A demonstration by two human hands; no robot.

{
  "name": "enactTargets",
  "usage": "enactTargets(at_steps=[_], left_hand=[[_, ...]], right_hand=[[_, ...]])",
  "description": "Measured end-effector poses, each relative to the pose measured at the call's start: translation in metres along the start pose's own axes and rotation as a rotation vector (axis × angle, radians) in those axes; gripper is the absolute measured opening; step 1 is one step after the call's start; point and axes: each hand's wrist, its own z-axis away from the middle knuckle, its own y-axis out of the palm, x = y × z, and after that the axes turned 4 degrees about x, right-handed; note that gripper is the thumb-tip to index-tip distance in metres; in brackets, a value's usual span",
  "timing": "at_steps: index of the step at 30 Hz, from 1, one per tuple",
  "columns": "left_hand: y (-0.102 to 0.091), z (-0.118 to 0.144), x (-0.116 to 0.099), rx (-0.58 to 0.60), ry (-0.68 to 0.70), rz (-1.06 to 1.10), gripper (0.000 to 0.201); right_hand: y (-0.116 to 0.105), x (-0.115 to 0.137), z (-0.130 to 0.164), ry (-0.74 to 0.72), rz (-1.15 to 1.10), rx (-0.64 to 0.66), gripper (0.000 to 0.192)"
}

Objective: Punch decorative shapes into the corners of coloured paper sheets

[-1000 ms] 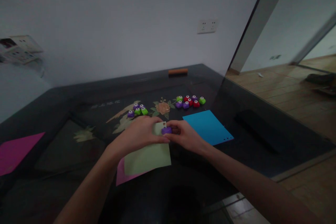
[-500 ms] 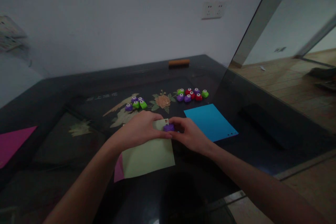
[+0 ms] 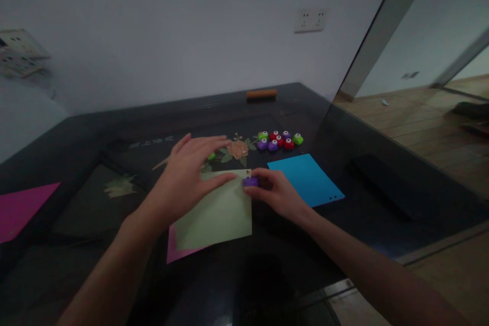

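Observation:
My right hand (image 3: 277,188) pinches a small purple paper punch (image 3: 250,182) between thumb and fingers, at the top right corner of a pale green sheet of paper (image 3: 221,219). A small cut-out mark shows at that corner. Over the left part of the sheet, my left hand (image 3: 183,175) is open, with thumb and fingers spread and nothing held. Beneath the green sheet, a pink sheet (image 3: 179,253) sticks out at the lower left. Behind my left fingers a bit of a green punch (image 3: 212,156) shows; its neighbours are hidden.
A blue sheet (image 3: 307,178) with small holes near one corner lies to the right. Several punches in red, purple and green (image 3: 288,143) are grouped behind it. A magenta sheet (image 3: 23,209) lies far left, an orange-brown roll (image 3: 262,94) at the back of the dark table.
My left hand has let go at the corner, moved left and opened, now covering the left group of punches. My right hand still holds the purple punch, shifted slightly right.

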Motion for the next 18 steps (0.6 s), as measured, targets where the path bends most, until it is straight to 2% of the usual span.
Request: enactTargets(at_steps=[2,3,5,7,9,12,18], left_hand=[[0.001,0.012,0.015,-0.168,-0.162,0.159,0.062],[0.004,0.019,0.024,-0.204,-0.271,0.276,0.070],[0.016,0.036,0.041,-0.162,-0.508,0.561,0.076],[0.027,0.052,0.053,-0.057,-0.719,0.818,0.070],[0.034,0.063,0.057,0.065,-0.779,0.990,0.064],[0.036,0.069,0.056,0.189,-0.772,1.080,0.055],[0.037,0.068,0.052,0.225,-0.711,0.935,0.051]], right_hand=[[-0.002,-0.004,-0.001,0.026,-0.031,-0.008,0.022],[-0.003,-0.005,-0.001,0.030,-0.035,-0.009,0.022],[-0.005,-0.007,-0.002,0.027,-0.038,-0.005,0.020],[-0.005,-0.007,-0.004,0.022,-0.061,-0.006,0.019],[-0.006,-0.008,-0.005,0.030,-0.104,-0.018,0.019],[-0.008,-0.011,-0.008,0.044,-0.151,-0.058,0.021],[-0.013,-0.016,-0.012,0.072,-0.149,-0.089,0.018]])
